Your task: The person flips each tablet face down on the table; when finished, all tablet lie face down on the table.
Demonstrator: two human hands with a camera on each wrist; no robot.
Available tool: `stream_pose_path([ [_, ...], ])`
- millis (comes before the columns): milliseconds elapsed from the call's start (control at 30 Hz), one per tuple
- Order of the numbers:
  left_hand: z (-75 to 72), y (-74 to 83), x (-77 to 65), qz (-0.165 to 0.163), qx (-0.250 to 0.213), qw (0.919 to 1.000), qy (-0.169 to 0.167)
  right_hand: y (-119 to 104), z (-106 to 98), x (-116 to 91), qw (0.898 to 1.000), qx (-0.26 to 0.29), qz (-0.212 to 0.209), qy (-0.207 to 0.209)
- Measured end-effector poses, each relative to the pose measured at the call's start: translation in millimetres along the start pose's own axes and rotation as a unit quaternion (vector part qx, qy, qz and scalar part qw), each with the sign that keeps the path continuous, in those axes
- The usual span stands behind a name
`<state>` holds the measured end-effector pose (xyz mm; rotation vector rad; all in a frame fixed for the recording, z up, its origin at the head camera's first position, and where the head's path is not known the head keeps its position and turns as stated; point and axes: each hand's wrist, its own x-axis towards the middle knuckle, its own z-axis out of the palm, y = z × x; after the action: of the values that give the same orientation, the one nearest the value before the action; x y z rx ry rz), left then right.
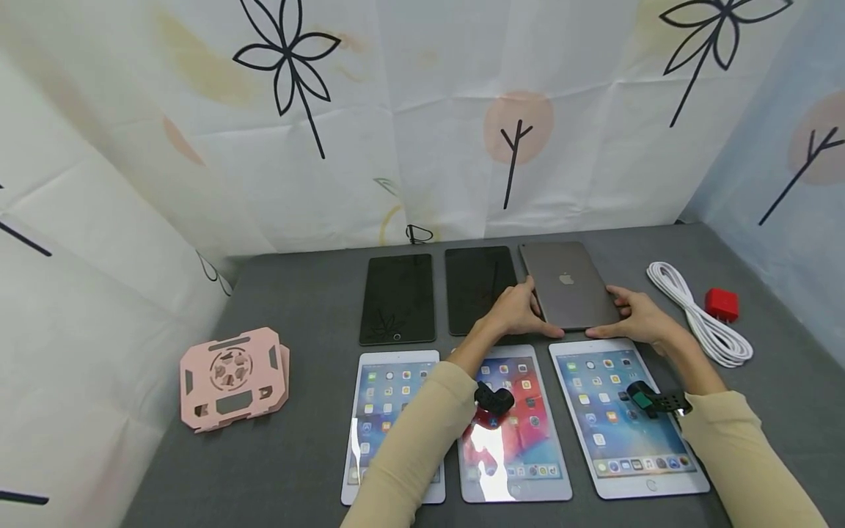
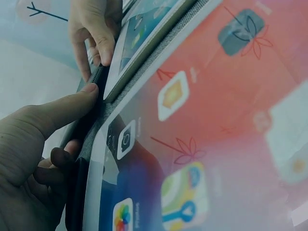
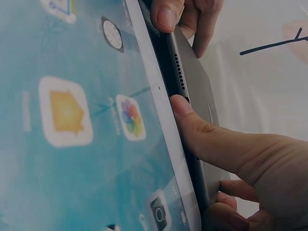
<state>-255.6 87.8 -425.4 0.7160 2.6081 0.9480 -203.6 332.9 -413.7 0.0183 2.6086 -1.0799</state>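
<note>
A grey tablet [image 1: 569, 287] lies back side up in the far row, its apple logo showing. My left hand [image 1: 516, 311] grips its left edge, the thumb at the near left corner. On the opposite side my right hand [image 1: 642, 318] holds the right edge, thumb along the near edge. In the right wrist view both thumbs press the tablet's thin side [image 3: 179, 72], beside the speaker holes. The left wrist view shows the left thumb [image 2: 72, 108] on that dark edge, with fingers curled below. Whether the tablet touches the table, I cannot tell.
Two dark-screened tablets [image 1: 397, 301] [image 1: 472, 286] lie left of the grey one. In front sit three white tablets [image 1: 396, 367] [image 1: 551, 440] [image 1: 597, 381] with lit screens. A white cable coil [image 1: 693, 315] and red charger [image 1: 722, 304] are at right; a pink perforated case [image 1: 231, 403] is at left.
</note>
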Motion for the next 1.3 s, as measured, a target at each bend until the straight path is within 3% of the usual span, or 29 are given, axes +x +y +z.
stream_pose_path([
  [333, 0.1, 6.8, 1.0, -0.01, 0.03, 0.9995, -0.001, 1, -3, 0, 1.0, -0.009, 0.002, 0.006],
  [567, -0.3, 9.4, -0.6, -0.024, 0.013, 0.9995, -0.015, 2, -1, 0, 1.0, -0.003, 0.0, 0.008],
  [867, 0.6, 12.4, -2.8, -0.036, 0.003, 0.9993, -0.009, 2, 2, 0, 1.0, -0.011, 0.004, 0.012],
  [1300, 4.9, 14.4, -1.5, -0.045, 0.031, 0.9984, 0.013, 0, 5, -3, 0.999, -0.004, -0.001, 0.033],
])
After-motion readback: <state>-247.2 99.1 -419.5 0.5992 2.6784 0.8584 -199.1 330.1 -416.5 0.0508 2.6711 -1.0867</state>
